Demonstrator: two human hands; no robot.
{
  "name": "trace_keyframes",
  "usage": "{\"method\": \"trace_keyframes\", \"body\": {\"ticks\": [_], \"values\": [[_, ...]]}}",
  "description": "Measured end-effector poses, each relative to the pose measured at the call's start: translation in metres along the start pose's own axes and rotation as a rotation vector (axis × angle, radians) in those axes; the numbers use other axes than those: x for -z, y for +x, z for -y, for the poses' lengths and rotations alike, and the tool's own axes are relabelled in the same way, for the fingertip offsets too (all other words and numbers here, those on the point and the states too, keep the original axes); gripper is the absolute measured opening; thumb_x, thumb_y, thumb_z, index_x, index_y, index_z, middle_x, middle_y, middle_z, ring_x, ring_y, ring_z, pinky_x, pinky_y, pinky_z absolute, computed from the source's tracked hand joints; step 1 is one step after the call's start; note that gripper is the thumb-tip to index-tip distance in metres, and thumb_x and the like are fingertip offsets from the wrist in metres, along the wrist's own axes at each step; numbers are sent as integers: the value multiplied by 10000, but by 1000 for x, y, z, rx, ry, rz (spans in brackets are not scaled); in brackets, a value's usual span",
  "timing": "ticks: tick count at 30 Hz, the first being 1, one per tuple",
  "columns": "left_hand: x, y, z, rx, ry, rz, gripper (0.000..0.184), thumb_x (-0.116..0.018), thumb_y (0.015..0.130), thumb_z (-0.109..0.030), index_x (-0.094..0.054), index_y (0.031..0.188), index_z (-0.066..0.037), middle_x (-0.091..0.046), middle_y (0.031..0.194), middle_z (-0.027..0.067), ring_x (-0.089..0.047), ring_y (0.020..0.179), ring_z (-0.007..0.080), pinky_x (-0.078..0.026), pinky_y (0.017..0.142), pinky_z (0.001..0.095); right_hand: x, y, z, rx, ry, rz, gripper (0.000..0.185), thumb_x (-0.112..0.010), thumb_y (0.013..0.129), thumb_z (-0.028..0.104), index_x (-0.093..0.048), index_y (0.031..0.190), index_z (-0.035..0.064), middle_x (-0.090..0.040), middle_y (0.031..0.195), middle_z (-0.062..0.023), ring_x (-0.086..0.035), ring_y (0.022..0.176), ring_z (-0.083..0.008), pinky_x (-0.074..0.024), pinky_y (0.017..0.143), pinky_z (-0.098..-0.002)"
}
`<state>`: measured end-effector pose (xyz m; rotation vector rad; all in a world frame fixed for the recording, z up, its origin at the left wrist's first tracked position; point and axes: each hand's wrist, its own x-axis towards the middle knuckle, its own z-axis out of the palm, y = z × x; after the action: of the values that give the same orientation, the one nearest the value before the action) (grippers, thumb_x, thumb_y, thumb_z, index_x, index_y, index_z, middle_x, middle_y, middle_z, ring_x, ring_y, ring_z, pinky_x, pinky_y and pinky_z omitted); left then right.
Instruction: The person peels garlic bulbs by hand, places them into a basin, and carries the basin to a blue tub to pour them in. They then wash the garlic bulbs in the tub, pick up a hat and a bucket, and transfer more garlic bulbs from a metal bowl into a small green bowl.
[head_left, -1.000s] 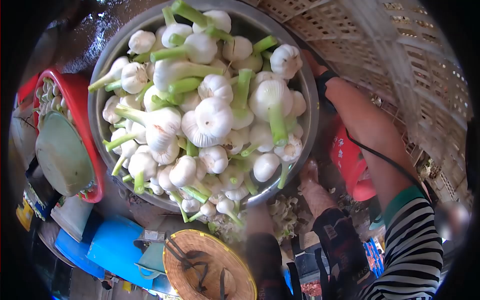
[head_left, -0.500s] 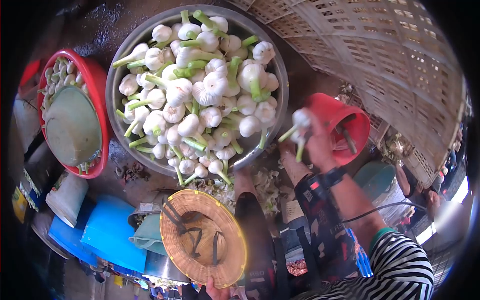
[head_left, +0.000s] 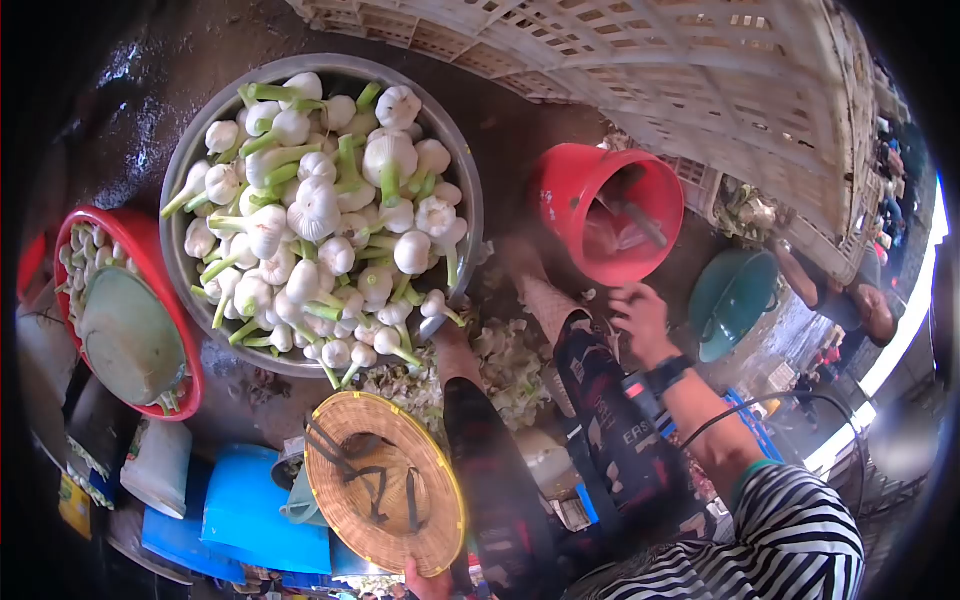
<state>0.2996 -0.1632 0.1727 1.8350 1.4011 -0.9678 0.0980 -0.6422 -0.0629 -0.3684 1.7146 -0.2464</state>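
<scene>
A straw hat [head_left: 430, 470] with dark straps is held at its lower rim by my left hand [head_left: 428, 578], only partly in view, its inner side turned up. My right hand [head_left: 638, 318], wearing a dark wristband, hovers above my knee with fingers loosely apart and nothing in them. Just beyond it a red bucket [head_left: 570, 215] lies tilted with its mouth towards me; a tool handle [head_left: 642, 225] and something pale lie inside. Farther left stands a wide metal basin [head_left: 472, 200] heaped with garlic bulbs [head_left: 315, 208] on green stems.
A red tub [head_left: 190, 345] with more bulbs and a greenish lid-like disc [head_left: 135, 335] is at left. Blue containers [head_left: 250, 500] and a white bucket [head_left: 158, 470] stand below. Stacked pale crates [head_left: 690, 90] rise at upper right, near a green basin [head_left: 730, 300]. Peelings [head_left: 510, 365] litter the ground.
My right hand held stemmed garlic bulbs beside the red bucket; now it is drawn back towards my knee without them. The view has shifted. My left hand still holds the straw hat.
</scene>
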Motion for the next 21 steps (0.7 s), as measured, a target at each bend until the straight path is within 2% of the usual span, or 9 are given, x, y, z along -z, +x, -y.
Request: {"method": "trace_keyframes", "body": {"ticks": [1,2,3,5,7,9,12,15,21], "values": [[-5,-1,-4,52,-186,54,440,-590,775,-67,-449,1177,41,-540,1127,159,-520,1008,254,-448,859,341,-3,-2,13,-61,-253,-382,144,-407,863,159,-543,886,120,-550,823,-3,-528,633,-103,-398,455,-200],[-21,-4,-12,93,-382,99,424,-560,780,-131,-468,1158,37,-545,1123,170,-528,1025,283,-439,879,370,31,23,14,-165,-160,-278,98,-467,863,183,-530,812,127,-459,636,26,-407,480,-77,-274,381,-203],[-32,-8,-19,115,-590,136,424,-529,786,-195,-487,1139,34,-549,1120,182,-535,1042,312,-430,899,398,51,48,10,-210,45,-168,115,-451,863,187,-516,779,143,-427,590,38,-365,439,-78,-258,374,-224],[-31,-14,-18,55,-458,191,482,-478,806,-222,-428,1216,26,-488,1215,183,-458,1139,322,-342,985,457,64,109,-6,-189,154,-206,125,-467,854,215,-524,781,132,-498,627,-4,-448,476,-138,-306,382,-252],[-23,-10,-11,0,-459,127,491,-507,792,-172,-411,1233,20,-478,1232,188,-427,1165,348,-296,1010,497,86,157,-19,-222,-68,-256,69,-556,798,126,-555,828,65,-578,747,-61,-576,664,-231,-517,617,-372],[-27,-16,-13,-35,-514,144,481,-514,790,-156,-415,1224,28,-487,1220,189,-449,1143,347,-313,998,497,140,210,-54,-210,29,-161,59,-567,775,66,-562,821,30,-584,776,-84,-589,702,-251,-527,688,-405],[-41,-25,-23,-66,-543,216,472,-524,781,-129,-421,1212,36,-495,1209,186,-469,1121,341,-332,987,491,108,180,-36,-132,-13,-250,81,-523,780,62,-566,797,-4,-588,790,-96,-588,639,-248,-534,566,-390],[-45,-41,-25,-97,-639,237,470,-529,765,-93,-426,1205,35,-511,1186,175,-483,1101,331,-344,982,474,100,150,-2,-117,-255,-247,124,-485,778,81,-565,793,-12,-586,796,-97,-592,672,-246,-536,571,-402],[-27,-78,-11,-264,-848,238,470,-537,743,-60,-442,1197,11,-534,1151,152,-502,1074,315,-364,967,459,136,50,51,-27,-357,-269,107,-442,750,88,-543,769,56,-502,678,-33,-495,532,-170,-458,431,-344]]}}
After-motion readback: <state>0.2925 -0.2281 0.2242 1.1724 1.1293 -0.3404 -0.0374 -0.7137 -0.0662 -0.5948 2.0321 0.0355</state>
